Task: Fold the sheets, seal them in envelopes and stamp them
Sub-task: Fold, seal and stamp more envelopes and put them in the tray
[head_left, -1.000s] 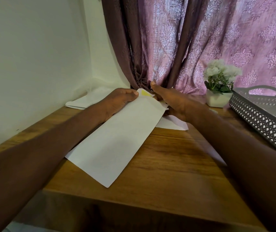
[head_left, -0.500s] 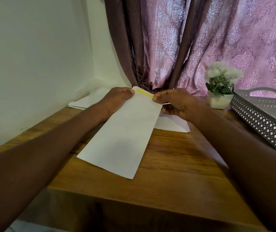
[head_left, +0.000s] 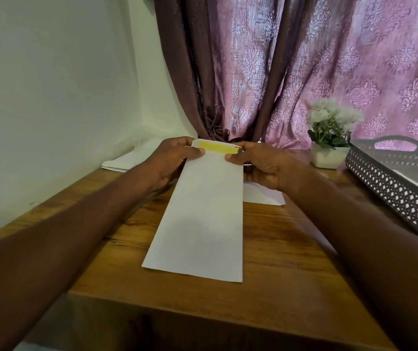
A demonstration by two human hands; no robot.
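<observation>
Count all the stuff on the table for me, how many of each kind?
Envelope in both hands: 1
Paper piles lying flat: 2, by the wall and under the right hand
Flower pot: 1
Grey tray: 1
Total: 5

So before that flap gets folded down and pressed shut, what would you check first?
1. Envelope held at both far corners: ok, the left hand and right hand each pinch one.
2. Flap open, yellow strip exposed: ok.
3. Whether the yellow is bare glue or a liner to peel: cannot tell.
4. Folded sheet inside: cannot tell, the envelope is opaque.
5. Envelope lying square to the table edge: ok, roughly straight.
6. Room to press down: ok, only another white paper lies partly under the right edge.
</observation>
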